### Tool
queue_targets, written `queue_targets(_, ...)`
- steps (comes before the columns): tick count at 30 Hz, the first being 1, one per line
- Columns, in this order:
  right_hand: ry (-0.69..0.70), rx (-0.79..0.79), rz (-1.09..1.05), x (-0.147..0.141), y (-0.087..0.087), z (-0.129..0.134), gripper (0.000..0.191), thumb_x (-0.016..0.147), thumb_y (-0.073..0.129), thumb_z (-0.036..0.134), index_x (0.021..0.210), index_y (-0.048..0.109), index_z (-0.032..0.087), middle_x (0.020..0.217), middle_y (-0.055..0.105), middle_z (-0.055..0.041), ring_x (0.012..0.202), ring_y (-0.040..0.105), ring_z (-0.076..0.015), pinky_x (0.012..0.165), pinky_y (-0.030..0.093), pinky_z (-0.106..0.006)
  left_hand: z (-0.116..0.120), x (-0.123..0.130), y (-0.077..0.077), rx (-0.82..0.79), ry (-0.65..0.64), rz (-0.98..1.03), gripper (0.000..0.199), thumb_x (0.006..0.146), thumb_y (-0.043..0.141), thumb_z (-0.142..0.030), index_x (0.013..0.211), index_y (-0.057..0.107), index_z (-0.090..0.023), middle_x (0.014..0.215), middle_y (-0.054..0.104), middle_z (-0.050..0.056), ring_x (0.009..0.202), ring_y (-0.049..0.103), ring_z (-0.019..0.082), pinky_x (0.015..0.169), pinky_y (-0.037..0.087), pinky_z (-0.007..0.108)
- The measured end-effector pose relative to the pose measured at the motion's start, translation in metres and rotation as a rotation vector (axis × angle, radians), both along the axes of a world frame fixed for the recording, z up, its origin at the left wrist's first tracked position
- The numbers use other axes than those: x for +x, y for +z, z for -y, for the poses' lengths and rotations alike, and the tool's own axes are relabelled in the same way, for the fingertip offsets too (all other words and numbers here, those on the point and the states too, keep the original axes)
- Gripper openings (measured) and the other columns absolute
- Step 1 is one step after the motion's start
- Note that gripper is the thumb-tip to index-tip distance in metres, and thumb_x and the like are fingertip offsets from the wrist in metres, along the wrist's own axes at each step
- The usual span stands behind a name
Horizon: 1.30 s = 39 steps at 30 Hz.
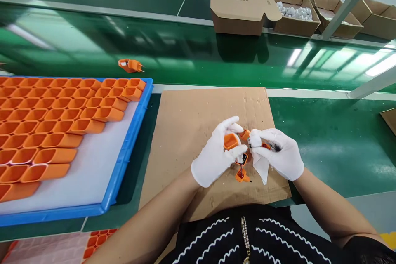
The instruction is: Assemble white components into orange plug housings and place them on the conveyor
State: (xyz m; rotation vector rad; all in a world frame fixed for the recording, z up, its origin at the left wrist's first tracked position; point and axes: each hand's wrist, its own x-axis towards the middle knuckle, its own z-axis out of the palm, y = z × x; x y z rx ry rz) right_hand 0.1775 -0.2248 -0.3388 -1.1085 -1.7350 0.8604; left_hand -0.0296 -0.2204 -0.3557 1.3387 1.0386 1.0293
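Observation:
My left hand, in a white glove, is closed around an orange plastic charger housing. Another orange piece shows between the two hands. Below the left fingertips are a dark part with an orange rim and a small orange plug piece, low over the cardboard sheet. My right hand, also gloved, is closed with its fingertips close to the left ones. A white cloth or tissue hangs from its grip. Something dark and orange shows inside the right palm; its kind is unclear.
On the left, a blue tray holds rows of orange housings. Behind it lies an orange plug charger. Cardboard boxes line the back shelf, one holding white pieces. Metal posts rise at right.

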Motion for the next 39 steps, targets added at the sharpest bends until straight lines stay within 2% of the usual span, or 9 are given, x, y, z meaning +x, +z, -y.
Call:
queue_targets(3,-0.097,0.014,-0.049,0.002,-0.004,0.002,0.041,0.081,0.077,0.014,0.119,0.073,0.030,0.103,0.076,-0.0025,0.090,0.072,-0.0193,0.081,0.061,-0.036,0.003,-0.003,-0.009,0.209,0.107,-0.219,0.050,0.088,0.062,-0.019,0.134,0.042,-0.020,0.120,0.062,0.011,0.112,0.063,0.022,0.104,0.047,0.047)
queue_targets(6,-0.076,0.024,-0.123,0.003,-0.010,0.002,0.039,0.080,0.077,0.013,0.115,0.074,0.031,0.101,0.076,-0.0019,0.090,0.073,-0.0203,0.081,0.062,-0.039,0.003,-0.003,-0.010,0.226,0.072,-0.200,0.048,0.088,0.058,-0.012,0.132,0.040,-0.020,0.119,0.066,0.011,0.114,0.065,0.022,0.106,0.046,0.049)
queue_targets(10,-0.042,0.024,-0.140,0.005,-0.016,0.002,0.038,0.077,0.081,0.015,0.110,0.075,0.031,0.094,0.076,-0.0006,0.086,0.072,-0.0215,0.080,0.063,-0.043,0.002,-0.001,0.001,0.014,0.093,-0.082,0.055,0.079,0.074,-0.016,0.124,0.043,-0.021,0.127,0.069,0.013,0.126,0.062,0.026,0.107,0.046,0.051)
queue_targets(15,-0.041,0.052,-0.145,0.007,-0.018,0.003,0.044,0.076,0.081,0.010,0.114,0.076,0.032,0.096,0.076,-0.0005,0.083,0.073,-0.0199,0.075,0.064,-0.039,0.002,0.000,0.017,-0.226,0.153,0.055,0.057,0.061,0.090,-0.021,0.106,0.055,-0.020,0.122,0.072,0.014,0.121,0.065,0.032,0.101,0.052,0.051)
queue_targets(23,0.003,0.234,-0.172,0.002,-0.008,0.002,0.057,0.084,0.072,0.002,0.128,0.069,0.039,0.096,0.076,0.0015,0.080,0.071,-0.0167,0.068,0.064,-0.034,0.000,-0.019,0.023,-0.113,-0.135,0.123,0.040,0.086,0.076,-0.037,0.123,0.071,-0.024,0.119,0.073,0.010,0.113,0.067,0.028,0.096,0.055,0.040)
queue_targets(27,0.018,0.249,-0.169,0.000,-0.001,0.001,0.058,0.086,0.070,0.002,0.130,0.067,0.040,0.092,0.075,0.0020,0.078,0.071,-0.0166,0.069,0.063,-0.034,0.001,-0.019,0.024,-0.219,-0.384,0.403,0.048,0.092,0.067,-0.050,0.133,0.062,-0.026,0.095,0.075,0.008,0.090,0.072,0.024,0.078,0.059,0.037)
queue_targets(29,0.001,0.243,-0.173,0.000,0.001,0.001,0.058,0.085,0.072,0.003,0.129,0.068,0.041,0.091,0.075,0.0022,0.077,0.070,-0.0163,0.068,0.062,-0.033,0.001,-0.017,0.026,-0.269,-0.458,0.550,0.042,0.091,0.068,-0.051,0.124,0.063,-0.025,0.089,0.074,0.006,0.077,0.070,0.019,0.069,0.058,0.032)
queue_targets(32,-0.006,0.243,-0.190,0.000,0.003,0.002,0.058,0.085,0.072,0.002,0.128,0.068,0.040,0.088,0.074,0.0018,0.077,0.068,-0.0158,0.066,0.061,-0.031,0.000,-0.016,0.026,-0.360,-0.377,0.579,0.029,0.089,0.074,-0.044,0.105,0.070,-0.020,0.090,0.072,0.006,0.068,0.065,0.013,0.063,0.054,0.025)
queue_targets(39,0.069,0.248,-0.183,-0.003,0.001,0.003,0.059,0.090,0.063,0.003,0.135,0.063,0.041,0.088,0.071,0.0007,0.069,0.062,-0.0145,0.062,0.056,-0.032,-0.002,-0.020,0.027,-0.493,-0.324,0.645,0.035,0.090,0.068,-0.051,0.116,0.074,-0.027,0.082,0.071,0.004,0.046,0.049,0.006,0.047,0.039,0.021)
